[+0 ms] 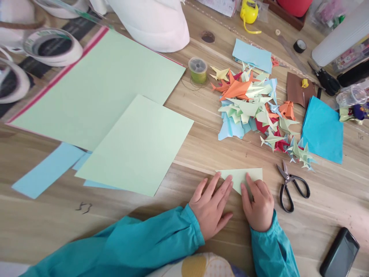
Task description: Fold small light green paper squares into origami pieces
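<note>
A small piece of pale green paper [240,177], folded into a triangle, lies flat on the wooden table. My left hand [211,206] rests on its left end, palm down with the fingers spread. My right hand [258,200] touches its right half with the index fingertip and thumb, the other fingers curled in. Just right of that hand lies a pair of black-handled scissors [288,179], blades slightly apart. A pile of folded paper cranes [245,102] in green, orange, red and blue sits beyond the triangle.
Large pale green sheets [138,146] lie at the left over blue paper strips [49,169]. A thread spool [198,71] stands near the cranes. Bright blue paper [323,130] and a phone [340,252] are on the right. Tape rolls [53,46] sit at the upper left.
</note>
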{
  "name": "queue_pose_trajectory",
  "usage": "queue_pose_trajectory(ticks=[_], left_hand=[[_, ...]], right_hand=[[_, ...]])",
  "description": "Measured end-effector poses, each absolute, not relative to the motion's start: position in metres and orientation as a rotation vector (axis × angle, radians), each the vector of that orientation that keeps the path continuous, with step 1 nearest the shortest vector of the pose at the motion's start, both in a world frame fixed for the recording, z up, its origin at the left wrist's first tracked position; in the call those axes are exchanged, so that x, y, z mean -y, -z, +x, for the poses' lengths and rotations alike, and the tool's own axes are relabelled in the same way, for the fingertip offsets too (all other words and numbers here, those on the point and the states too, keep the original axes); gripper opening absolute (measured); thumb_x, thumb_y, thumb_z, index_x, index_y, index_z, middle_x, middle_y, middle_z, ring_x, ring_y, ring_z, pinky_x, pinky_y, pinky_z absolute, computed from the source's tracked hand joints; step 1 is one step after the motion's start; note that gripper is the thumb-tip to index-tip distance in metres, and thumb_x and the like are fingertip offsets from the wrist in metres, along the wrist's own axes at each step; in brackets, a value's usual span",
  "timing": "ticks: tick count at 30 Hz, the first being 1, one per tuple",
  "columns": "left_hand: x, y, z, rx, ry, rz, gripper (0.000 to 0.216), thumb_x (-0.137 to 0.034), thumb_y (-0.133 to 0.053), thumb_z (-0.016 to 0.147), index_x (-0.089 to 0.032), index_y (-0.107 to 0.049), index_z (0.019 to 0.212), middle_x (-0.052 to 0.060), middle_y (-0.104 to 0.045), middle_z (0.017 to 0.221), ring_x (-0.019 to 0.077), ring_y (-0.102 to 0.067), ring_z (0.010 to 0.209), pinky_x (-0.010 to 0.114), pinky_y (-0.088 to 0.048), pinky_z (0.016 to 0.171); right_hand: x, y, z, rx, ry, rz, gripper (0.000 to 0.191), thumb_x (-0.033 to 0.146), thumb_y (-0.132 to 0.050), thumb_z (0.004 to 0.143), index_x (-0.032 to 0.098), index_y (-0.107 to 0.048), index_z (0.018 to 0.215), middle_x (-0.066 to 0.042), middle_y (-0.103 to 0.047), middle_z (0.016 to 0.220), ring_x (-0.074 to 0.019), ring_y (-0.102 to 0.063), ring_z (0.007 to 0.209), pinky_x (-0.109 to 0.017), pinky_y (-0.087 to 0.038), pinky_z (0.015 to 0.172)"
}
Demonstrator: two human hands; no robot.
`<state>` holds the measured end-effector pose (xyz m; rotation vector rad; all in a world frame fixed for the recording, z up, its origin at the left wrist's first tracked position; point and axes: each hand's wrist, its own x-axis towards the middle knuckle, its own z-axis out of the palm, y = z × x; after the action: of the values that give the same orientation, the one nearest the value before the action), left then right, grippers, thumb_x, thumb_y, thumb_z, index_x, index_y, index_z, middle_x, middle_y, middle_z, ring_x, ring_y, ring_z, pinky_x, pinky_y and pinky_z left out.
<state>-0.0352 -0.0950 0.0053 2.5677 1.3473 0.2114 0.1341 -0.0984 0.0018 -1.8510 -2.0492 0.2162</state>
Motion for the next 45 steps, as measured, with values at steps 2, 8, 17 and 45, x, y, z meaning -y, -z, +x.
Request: queue_pose_trajectory(ticks=[2, 8, 17, 45], left_hand=[[0.094, -0.006, -0.035, -1.340, -0.205, 2.564, 0.059, -0.051, -0.039, 0.080, -0.019, -0.045, 0.128, 0.003, -0.031, 0.142, 0.0335, -0.021, 0.130, 0.047, -0.021, 0.098], [0.092, -0.008, -0.036, -1.344, -0.213, 2.544, 0.062, -0.053, -0.044, 0.076, -0.019, -0.046, 0.128, 0.005, -0.034, 0.140, 0.0368, -0.022, 0.129, 0.047, -0.022, 0.098], [0.092, -0.004, -0.037, -1.334, -0.278, 2.573, 0.059, -0.051, -0.043, 0.078, -0.019, -0.047, 0.127, 0.005, -0.039, 0.138, 0.0361, -0.025, 0.128, 0.046, -0.025, 0.095], [0.091, -0.002, -0.036, -1.346, -0.277, 2.605, 0.057, -0.052, -0.043, 0.078, -0.020, -0.050, 0.125, 0.005, -0.042, 0.135, 0.0346, -0.030, 0.126, 0.043, -0.024, 0.097]], right_hand=[[0.098, -0.002, 0.134, 2.052, -0.217, -1.852, 0.032, 0.022, -0.051, 0.083, 0.010, -0.058, 0.111, -0.006, -0.053, 0.069, -0.0170, -0.049, 0.066, -0.030, -0.044, 0.063], [0.098, -0.002, 0.134, 2.062, -0.225, -1.864, 0.032, 0.023, -0.050, 0.083, 0.011, -0.057, 0.112, -0.006, -0.053, 0.069, -0.0175, -0.049, 0.066, -0.031, -0.044, 0.063], [0.098, -0.002, 0.134, 2.059, -0.243, -1.864, 0.033, 0.023, -0.049, 0.084, 0.012, -0.056, 0.114, -0.007, -0.055, 0.072, -0.0180, -0.050, 0.068, -0.031, -0.044, 0.064], [0.093, -0.012, 0.132, 2.253, 0.046, -1.843, 0.029, 0.028, -0.050, 0.083, 0.019, -0.058, 0.109, -0.010, -0.056, 0.118, -0.0275, -0.047, 0.108, -0.041, -0.039, 0.085]])
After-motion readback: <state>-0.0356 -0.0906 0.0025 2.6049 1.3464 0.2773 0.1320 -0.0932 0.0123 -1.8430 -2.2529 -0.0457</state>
